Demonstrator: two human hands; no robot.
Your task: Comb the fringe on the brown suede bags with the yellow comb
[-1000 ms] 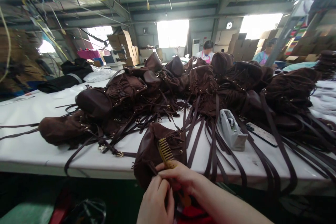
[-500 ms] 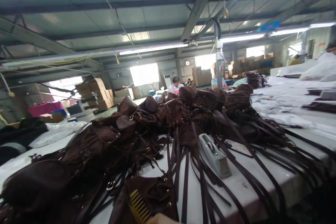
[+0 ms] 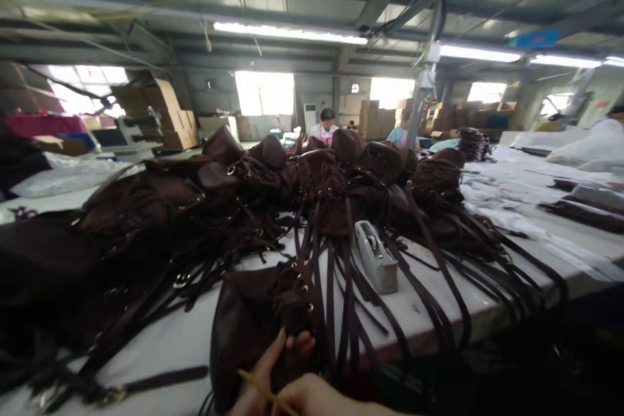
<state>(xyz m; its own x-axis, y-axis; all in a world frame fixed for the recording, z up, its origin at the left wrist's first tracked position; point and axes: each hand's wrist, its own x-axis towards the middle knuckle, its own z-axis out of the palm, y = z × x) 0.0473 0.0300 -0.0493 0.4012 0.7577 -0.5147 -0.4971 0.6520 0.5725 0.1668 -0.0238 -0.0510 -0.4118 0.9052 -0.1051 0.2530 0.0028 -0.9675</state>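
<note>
White table [image 3: 175, 331] — brown bags [image 3: 322, 172] heaped, windows [image 3: 264, 92], stacked cartons [image 3: 168, 104]

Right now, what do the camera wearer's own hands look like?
The left hand and right hand are bare, with no gloves. No sleeve, ring, bracelet or marking can be made out, though blur and the picture's lower edge hide parts.

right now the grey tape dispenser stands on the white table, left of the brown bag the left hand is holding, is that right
Wrong side: the head view shows the grey tape dispenser right of the brown bag the left hand holds, though it does stand on the white table.
</note>
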